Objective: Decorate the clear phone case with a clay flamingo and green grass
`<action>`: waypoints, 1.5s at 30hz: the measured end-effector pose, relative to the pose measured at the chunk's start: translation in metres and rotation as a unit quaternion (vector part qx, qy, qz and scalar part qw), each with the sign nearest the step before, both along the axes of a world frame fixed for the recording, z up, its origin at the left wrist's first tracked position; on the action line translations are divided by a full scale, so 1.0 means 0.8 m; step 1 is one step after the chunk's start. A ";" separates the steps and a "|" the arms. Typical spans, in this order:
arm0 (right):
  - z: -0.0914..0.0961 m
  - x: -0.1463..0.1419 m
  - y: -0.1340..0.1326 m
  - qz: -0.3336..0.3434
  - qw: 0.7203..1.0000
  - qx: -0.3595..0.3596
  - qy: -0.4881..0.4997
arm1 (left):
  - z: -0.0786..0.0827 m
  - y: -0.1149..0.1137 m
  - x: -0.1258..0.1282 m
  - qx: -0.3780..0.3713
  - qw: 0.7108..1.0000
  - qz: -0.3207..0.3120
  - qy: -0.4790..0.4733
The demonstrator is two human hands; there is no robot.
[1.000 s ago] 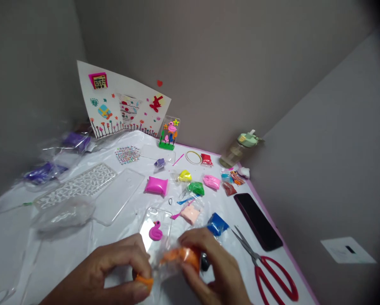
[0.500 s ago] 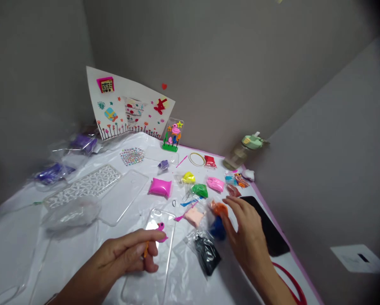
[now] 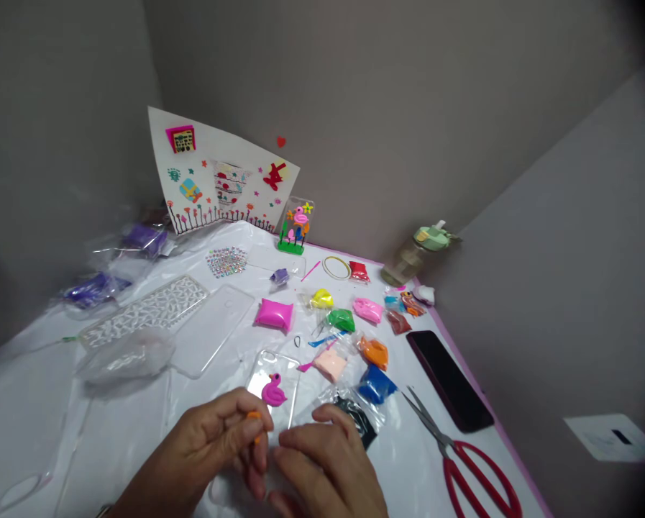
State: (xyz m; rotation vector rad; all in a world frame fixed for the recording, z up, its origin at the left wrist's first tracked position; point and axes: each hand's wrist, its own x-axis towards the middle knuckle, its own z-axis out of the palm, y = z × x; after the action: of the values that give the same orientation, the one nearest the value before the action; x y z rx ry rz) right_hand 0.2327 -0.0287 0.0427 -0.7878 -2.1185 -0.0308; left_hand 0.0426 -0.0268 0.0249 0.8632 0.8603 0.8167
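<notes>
My left hand (image 3: 211,439) pinches a small piece of orange clay (image 3: 254,416) between thumb and fingers. My right hand (image 3: 322,464) curls in beside it, close to the left fingers, with nothing visible in its grip. Just above both hands, a pink clay flamingo (image 3: 273,391) lies on a clear phone case (image 3: 271,374). A bag of black clay (image 3: 361,421) sits by my right fingers, partly hidden behind them. Farther right lie a bag of orange clay (image 3: 373,352) and a bag of blue clay (image 3: 376,385).
Red-handled scissors (image 3: 462,460) and a black phone (image 3: 449,381) lie near the table's right edge. Several clay bags, a pink one (image 3: 273,314) among them, spread across the white sheet. Two more phone cases (image 3: 208,331) lie left. Walls close the far sides.
My right hand has come back left from the clay bags to beside my left hand. The orange clay bag now lies on the table beside the blue bag, out of my right hand.
</notes>
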 end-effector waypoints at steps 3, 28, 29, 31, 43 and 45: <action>0.003 -0.002 0.000 -0.016 1.000 -0.012 0.005 | -0.003 -0.003 0.001 0.054 0.995 -0.021 0.085; -0.016 -0.011 -0.013 -0.040 0.997 -0.044 0.055 | -0.008 -0.012 0.006 0.089 0.988 -0.049 0.119; -0.017 -0.009 -0.013 -0.037 0.996 -0.054 0.055 | -0.008 -0.012 0.006 0.079 0.990 -0.045 0.104; -0.017 -0.007 -0.014 -0.039 0.996 -0.063 0.051 | -0.009 -0.012 0.007 0.040 0.997 -0.036 0.064; -0.004 -0.002 -0.006 -0.003 0.997 -0.068 0.038 | 0.002 -0.009 0.005 0.071 0.985 -0.002 0.156; -0.006 0.000 -0.007 0.000 0.994 -0.102 0.036 | 0.002 -0.007 0.005 0.064 0.990 0.004 0.128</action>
State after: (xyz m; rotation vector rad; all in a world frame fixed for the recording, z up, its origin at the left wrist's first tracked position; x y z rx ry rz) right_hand 0.2328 -0.0346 0.0381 -0.8940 -2.0752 0.2156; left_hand 0.0465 -0.0325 0.0263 1.0952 1.0452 0.7837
